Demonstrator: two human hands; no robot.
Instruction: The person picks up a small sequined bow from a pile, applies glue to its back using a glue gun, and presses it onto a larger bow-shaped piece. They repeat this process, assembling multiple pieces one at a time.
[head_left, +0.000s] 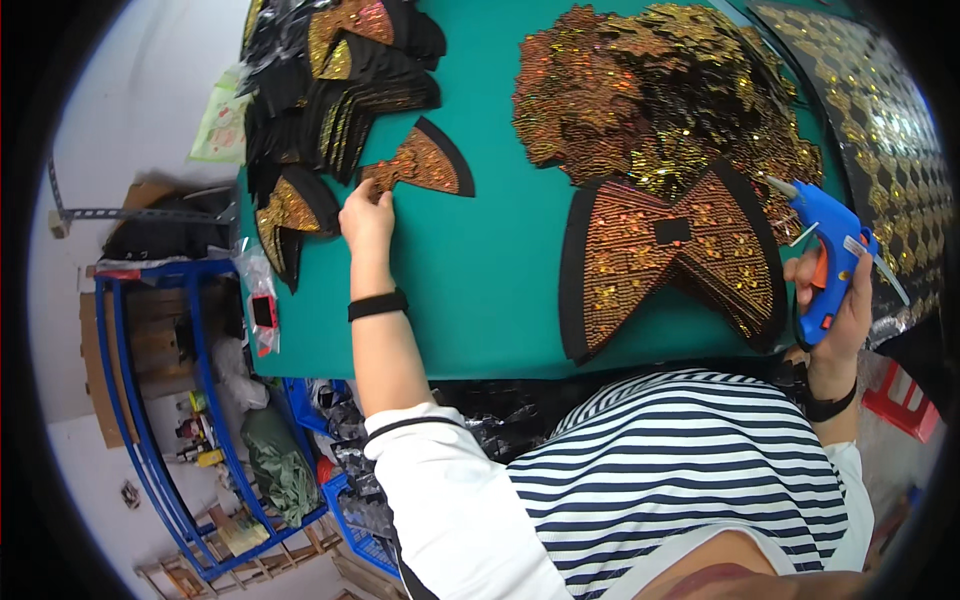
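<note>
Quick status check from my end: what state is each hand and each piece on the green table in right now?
Left hand: fingertips on the small sequined fan piece.
Small sequined fan piece: lying flat, apart from the stack.
Right hand: gripping the glue gun.
Glue gun: held upright, nozzle up-left, off the table.
Large bow-shaped piece: flat, black square at its centre.
Stack of black-backed pieces: piled loosely.
Sequin heap: piled.

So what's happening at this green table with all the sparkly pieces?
A person in a striped shirt works at a green table. Their left hand reaches out and touches a small fan-shaped gold sequin piece with a black felt edge, beside a stack of similar pieces. Their right hand holds a blue hot glue gun. A larger bow-shaped sequin piece lies in front of them, next to a loose heap of sequin trim.
</note>
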